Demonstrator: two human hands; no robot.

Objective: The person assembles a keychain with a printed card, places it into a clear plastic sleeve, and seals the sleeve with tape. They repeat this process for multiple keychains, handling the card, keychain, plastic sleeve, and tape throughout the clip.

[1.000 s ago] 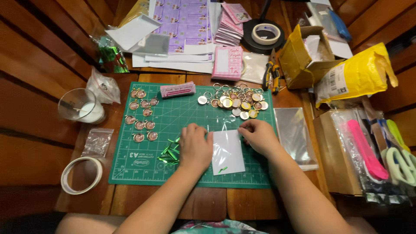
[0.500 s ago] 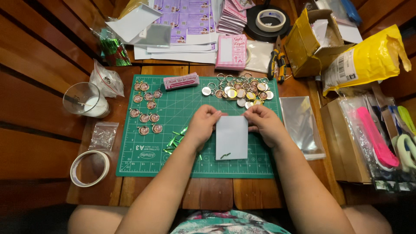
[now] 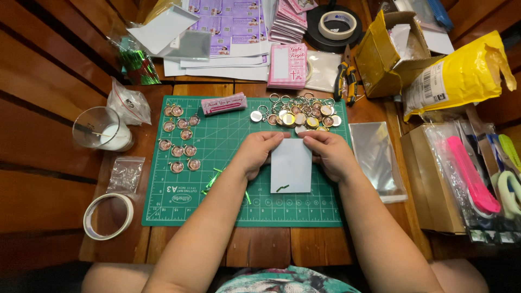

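A roll of tape (image 3: 108, 216) is seen at the left edge. On the green cutting mat (image 3: 217, 206), a small white packet (image 3: 291, 165) is pinched at its top by the left hand (image 3: 258, 153) and the right hand (image 3: 327, 154). Clear bags (image 3: 377, 160) are laid just beside it.

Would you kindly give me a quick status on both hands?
Left hand and right hand grip white packet top. Packet on green mat. Keyrings just beyond.
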